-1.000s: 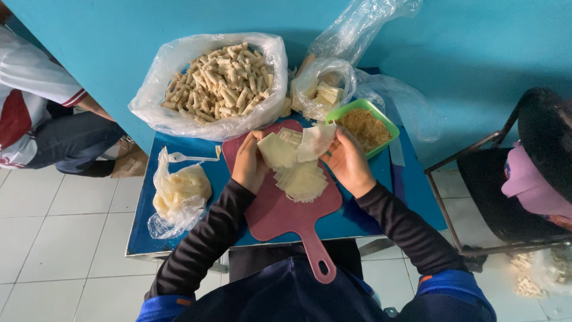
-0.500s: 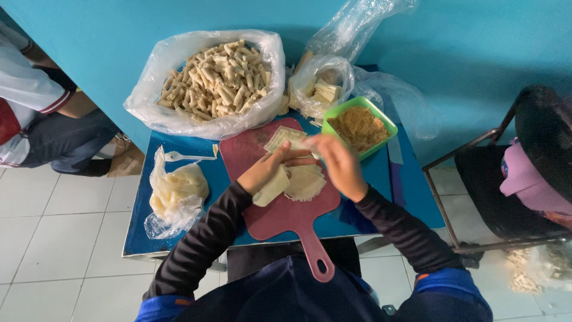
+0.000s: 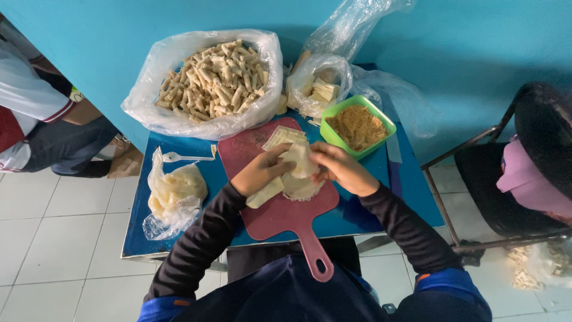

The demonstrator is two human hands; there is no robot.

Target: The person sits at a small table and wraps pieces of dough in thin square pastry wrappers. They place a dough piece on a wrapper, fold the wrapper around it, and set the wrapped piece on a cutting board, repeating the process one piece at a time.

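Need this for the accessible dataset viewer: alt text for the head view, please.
Seen from above, a person's left hand and right hand fold a pale wrapper over a red cutting board on a small blue table. Behind it sit a large bag of finished rolls and a green bowl of crumbs.

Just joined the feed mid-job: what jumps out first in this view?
Both hands, left hand and right hand, meet over a pale wrapper sheet on the red cutting board at the centre of the blue table. Behind them, a big clear bag of rolled pastry sticks fills the back left, with a green bowl of brown crumbs at the right.
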